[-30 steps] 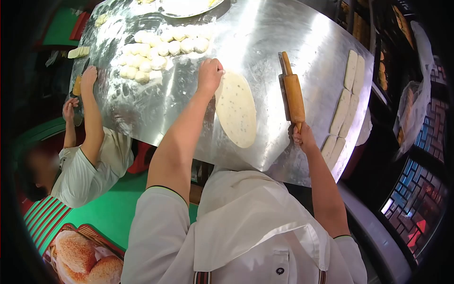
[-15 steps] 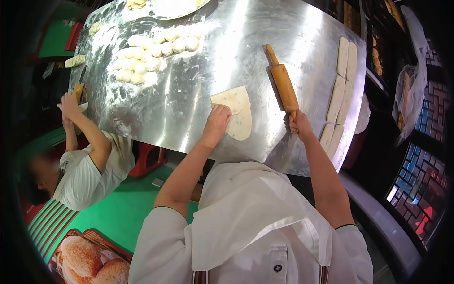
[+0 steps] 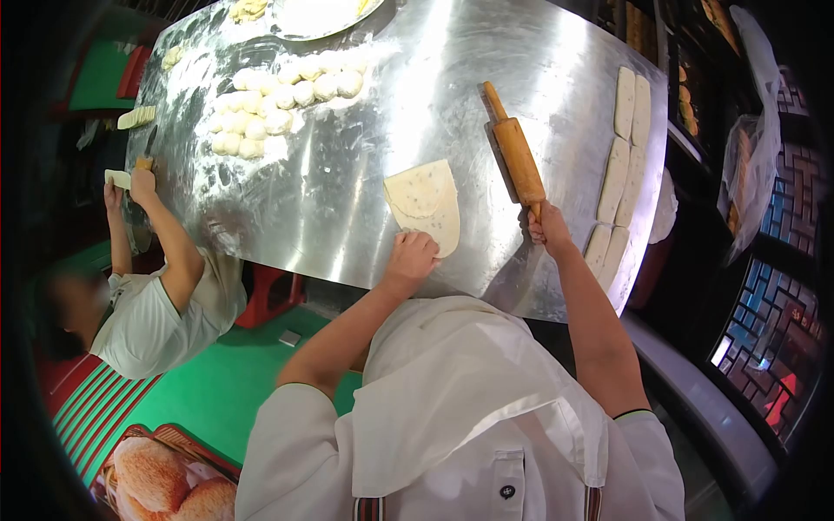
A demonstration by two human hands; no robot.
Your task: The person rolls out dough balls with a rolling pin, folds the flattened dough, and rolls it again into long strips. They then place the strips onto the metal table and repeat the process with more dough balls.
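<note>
A flattened sheet of dough with dark specks lies on the steel table, its far part folded over toward me. My left hand is at the near edge of this sheet, fingers curled and closed on the edge; the fingertips are partly hidden. My right hand grips the near handle of a wooden rolling pin. The pin is to the right of the dough, apart from it, with its far handle pointing away from me.
Long dough strips lie in two rows along the table's right edge. Floured dough balls sit at the far left, near a large round dish. Left of me, a co-worker handles a pale dough piece.
My left hand has moved from the dough's folded part toward me, to its near edge. My right hand and the rolling pin have barely moved. The co-worker's hands have separated.
</note>
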